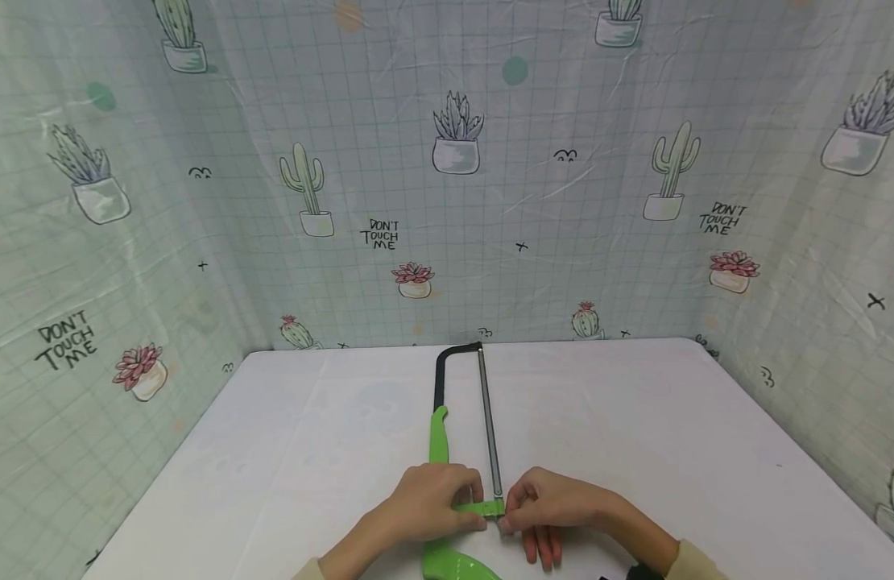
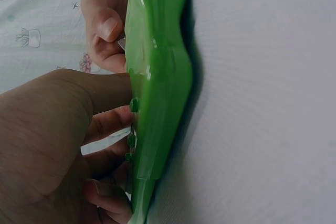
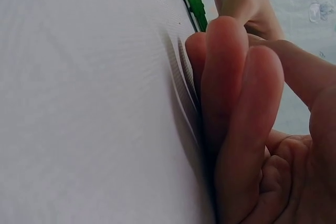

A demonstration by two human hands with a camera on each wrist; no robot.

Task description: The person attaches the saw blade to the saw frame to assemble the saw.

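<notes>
A hacksaw (image 1: 438, 439) with a green handle, a black front frame and a grey blade (image 1: 490, 427) lies on the white table, its far end pointing away from me. My left hand (image 1: 434, 501) grips the green frame near the handle, its thumb and fingers on either side of the short green arm (image 1: 483, 508). At that arm's outer end, my right hand (image 1: 552, 503) pinches a small silver wing nut (image 2: 122, 43) between thumb and forefinger, mostly hidden by the fingertips. The right hand's other fingers (image 3: 226, 77) rest low, close to the tabletop.
The white table (image 1: 331, 427) stretches out on both sides of the saw. Behind it and at the sides hangs a cloth (image 1: 490, 209) printed with cacti. Part of a dark object (image 1: 641, 573) shows at the bottom edge, by the right forearm.
</notes>
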